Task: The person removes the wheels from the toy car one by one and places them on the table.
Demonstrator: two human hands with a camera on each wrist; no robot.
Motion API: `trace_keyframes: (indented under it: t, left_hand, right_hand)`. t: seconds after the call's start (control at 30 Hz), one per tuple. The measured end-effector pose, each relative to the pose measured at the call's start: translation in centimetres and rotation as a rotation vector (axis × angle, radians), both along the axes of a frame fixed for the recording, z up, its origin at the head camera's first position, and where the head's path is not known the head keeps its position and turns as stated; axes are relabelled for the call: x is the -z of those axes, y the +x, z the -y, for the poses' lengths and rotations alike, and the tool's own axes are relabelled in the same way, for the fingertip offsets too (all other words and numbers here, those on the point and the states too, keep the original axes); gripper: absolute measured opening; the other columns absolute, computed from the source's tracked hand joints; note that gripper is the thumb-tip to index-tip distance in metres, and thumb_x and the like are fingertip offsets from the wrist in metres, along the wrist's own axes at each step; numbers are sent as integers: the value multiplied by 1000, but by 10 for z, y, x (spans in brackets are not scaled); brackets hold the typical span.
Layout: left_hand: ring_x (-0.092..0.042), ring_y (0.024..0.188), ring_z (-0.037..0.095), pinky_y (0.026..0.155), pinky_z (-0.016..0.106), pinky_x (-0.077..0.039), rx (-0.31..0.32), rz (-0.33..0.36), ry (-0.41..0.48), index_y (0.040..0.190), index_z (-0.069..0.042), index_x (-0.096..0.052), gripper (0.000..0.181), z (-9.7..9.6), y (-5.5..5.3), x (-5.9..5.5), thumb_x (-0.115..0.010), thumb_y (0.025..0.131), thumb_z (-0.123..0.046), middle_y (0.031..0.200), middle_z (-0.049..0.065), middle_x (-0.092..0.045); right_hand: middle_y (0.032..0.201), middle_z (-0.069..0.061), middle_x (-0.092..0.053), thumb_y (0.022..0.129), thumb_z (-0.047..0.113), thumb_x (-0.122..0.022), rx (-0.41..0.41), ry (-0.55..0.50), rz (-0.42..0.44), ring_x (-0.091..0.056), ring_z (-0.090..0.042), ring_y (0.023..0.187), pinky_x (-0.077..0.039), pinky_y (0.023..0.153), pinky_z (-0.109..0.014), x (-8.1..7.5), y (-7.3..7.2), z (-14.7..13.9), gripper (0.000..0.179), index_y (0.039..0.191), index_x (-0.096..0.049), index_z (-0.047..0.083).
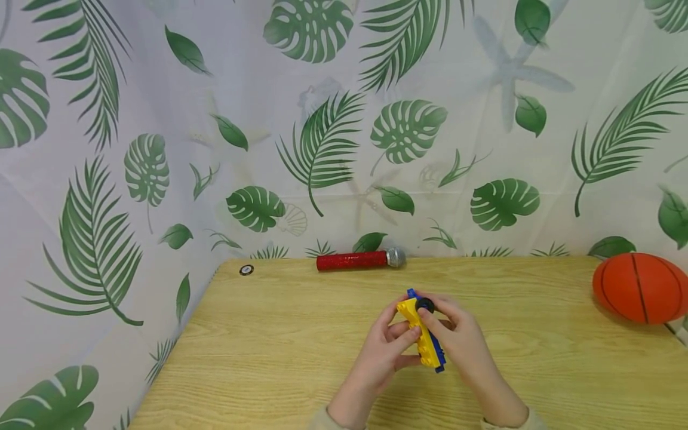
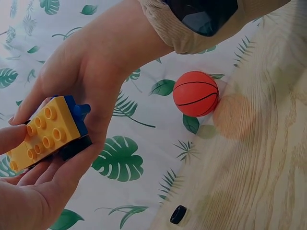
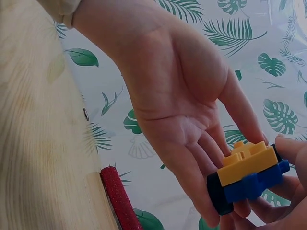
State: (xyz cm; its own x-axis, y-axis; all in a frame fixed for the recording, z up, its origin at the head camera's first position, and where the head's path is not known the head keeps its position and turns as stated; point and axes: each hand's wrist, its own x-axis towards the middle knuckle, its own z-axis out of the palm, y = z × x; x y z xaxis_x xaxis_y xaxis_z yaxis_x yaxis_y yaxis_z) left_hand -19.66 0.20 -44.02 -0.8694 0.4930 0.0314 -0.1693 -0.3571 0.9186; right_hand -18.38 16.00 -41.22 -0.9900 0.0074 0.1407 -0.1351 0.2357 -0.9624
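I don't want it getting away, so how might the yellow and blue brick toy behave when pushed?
The yellow and blue brick toy might roll on its black wheel. It's probably stiff, looking like hard plastic; raised studs could aid grip.

The left grip (image 1: 380, 353) partly hides the brick toy (image 1: 425, 345); the right wrist view crops the microphone (image 3: 120, 197).

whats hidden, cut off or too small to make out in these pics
Head view: the left hand and right hand cover part of the yellow and blue plastic brick toy.
Head view: the print on the small round black-and-white disc is too small to read.
Head view: the right edge clips the orange-red ball with black lines.
Right wrist view: the bottom edge cuts off one end of the red glittery microphone.
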Motion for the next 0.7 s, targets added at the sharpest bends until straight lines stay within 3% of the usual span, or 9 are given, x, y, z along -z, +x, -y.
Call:
trace_keyframes:
  t: [0.1,0.33,0.7]
  left_hand:
    - [-66,111,21,85,43,-59,-2,4,5,154,-19,-34,59,0,0,1,-59,101,-18,134,18,-61]
    - [-67,108,19,84,42,-60,-2,3,5,153,-20,-35,58,-1,1,2,-59,100,-17,132,17,-63]
    - [-66,108,19,83,42,-60,1,1,1,152,-20,-36,57,-2,1,2,-58,100,-16,133,18,-62]
  right_hand:
    - [135,-13,-55,101,28,-58,-12,-26,5,-67,-22,100,-57,77,-23,0,1,0,41,136,-60,8]
    - [134,-13,-56,100,28,-59,-9,-33,4,-69,-18,91,-58,73,-24,1,2,0,40,135,-61,8]
    - [138,-13,-57,99,33,-61,40,68,3,-67,-29,103,-56,76,-20,-1,1,0,42,135,-62,11]
